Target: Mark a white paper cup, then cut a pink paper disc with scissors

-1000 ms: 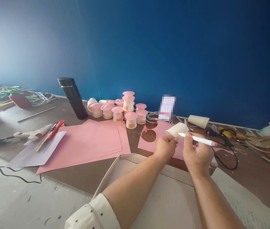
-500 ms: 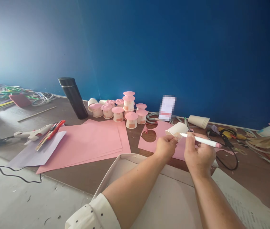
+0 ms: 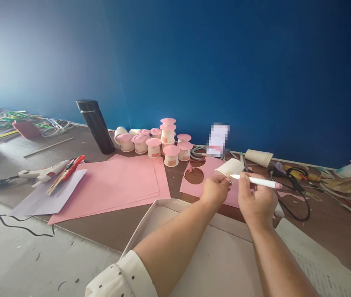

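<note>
Cup (image 3: 228, 166) lies tilted, pinched near its rim by the left hand (image 3: 215, 193); right hand (image 3: 257, 204) is closed around a pen (image 3: 261, 180).

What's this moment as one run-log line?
left grip: holds tilted white paper cup | right grip: holds white pink-ended marker | tip: near cup, contact unclear
</note>
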{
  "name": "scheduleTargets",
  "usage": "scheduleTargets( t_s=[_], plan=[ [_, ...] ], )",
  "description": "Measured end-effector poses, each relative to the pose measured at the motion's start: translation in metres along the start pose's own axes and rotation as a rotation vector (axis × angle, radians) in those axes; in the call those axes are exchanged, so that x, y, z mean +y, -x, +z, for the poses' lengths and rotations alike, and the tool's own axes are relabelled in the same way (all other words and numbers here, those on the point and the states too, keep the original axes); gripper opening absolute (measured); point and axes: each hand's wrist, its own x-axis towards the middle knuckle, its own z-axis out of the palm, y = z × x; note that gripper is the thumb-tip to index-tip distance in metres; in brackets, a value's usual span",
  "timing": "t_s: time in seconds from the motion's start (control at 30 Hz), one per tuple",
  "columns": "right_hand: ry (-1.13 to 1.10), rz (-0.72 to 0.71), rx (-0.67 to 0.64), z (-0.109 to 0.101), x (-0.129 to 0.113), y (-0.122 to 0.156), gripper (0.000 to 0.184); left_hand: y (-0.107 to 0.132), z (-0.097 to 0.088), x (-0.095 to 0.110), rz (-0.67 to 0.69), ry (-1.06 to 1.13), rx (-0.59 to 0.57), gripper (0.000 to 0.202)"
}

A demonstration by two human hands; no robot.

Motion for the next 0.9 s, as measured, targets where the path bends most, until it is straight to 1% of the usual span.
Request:
scheduleTargets(
  t_s=[0.13, 0.5, 0.6, 0.77, 0.9],
  plan=[
    [0.011, 0.006, 0.014, 0.0002, 0.0000, 0.0003, 0.031, -0.0009, 0.0002, -0.0015, 0.008, -0.005, 0.000, 0.018],
    [-0.019, 0.035, -0.070, -0.0007, -0.0018, 0.0014, 0.030, -0.0032, -0.0012, -0.0055, 0.040, -0.003, -0.020, 0.021],
    [-0.026, 0.042, -0.048, -0.0003, -0.0006, 0.0014, 0.030, -0.0030, -0.0013, -0.0057, 0.042, -0.015, -0.020, 0.021],
    [-0.017, 0.039, -0.075, 0.0004, 0.0003, 0.0020, 0.029, -0.0016, -0.0017, -0.0042, 0.039, -0.043, -0.019, 0.022],
    [-0.017, 0.053, -0.069, 0.0005, -0.0013, 0.0016, 0.030, -0.0014, -0.0013, -0.0032, 0.029, -0.055, 0.001, 0.023]
  ],
)
